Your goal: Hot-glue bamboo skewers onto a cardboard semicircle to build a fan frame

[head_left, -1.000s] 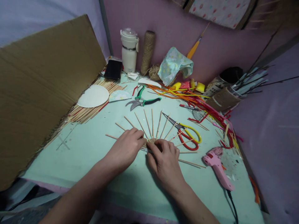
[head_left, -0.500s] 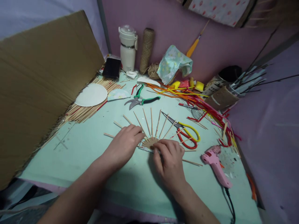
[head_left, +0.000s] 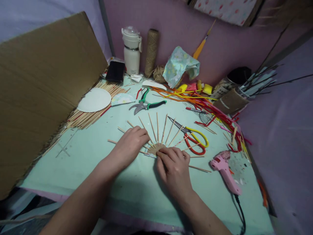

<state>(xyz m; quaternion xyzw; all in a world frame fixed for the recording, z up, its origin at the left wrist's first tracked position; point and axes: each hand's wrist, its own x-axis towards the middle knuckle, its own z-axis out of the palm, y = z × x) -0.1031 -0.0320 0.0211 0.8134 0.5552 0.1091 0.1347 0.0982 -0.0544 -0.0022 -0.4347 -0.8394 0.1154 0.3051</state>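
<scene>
A half-round piece of cardboard [head_left: 154, 149] lies on the table in front of me, with several thin wooden sticks [head_left: 157, 129] fanned out from its curved edge. My left hand [head_left: 132, 141] is closed, its fingertips pinching down on a stick at the left of the fan. My right hand [head_left: 173, 163] curls over the right side of the cardboard, thumb and fingers gripping it by its lower edge. The palms hide some of the stick ends. Right behind the fan lie scissors [head_left: 193, 137] with red and yellow handles.
A pink glue gun [head_left: 226, 173] with a black cord lies at the right. Green-handled pruning shears [head_left: 146, 105] lie behind the fan. A bundle of sticks [head_left: 90, 119] under a white oval [head_left: 94, 100] sits beside the upright cardboard panel [head_left: 49, 75]. A white bottle [head_left: 131, 54] stands at the back.
Both hands stay at the fan, with only a slight shift of the fingers. The whole view has moved slightly; the other things lie as before.
</scene>
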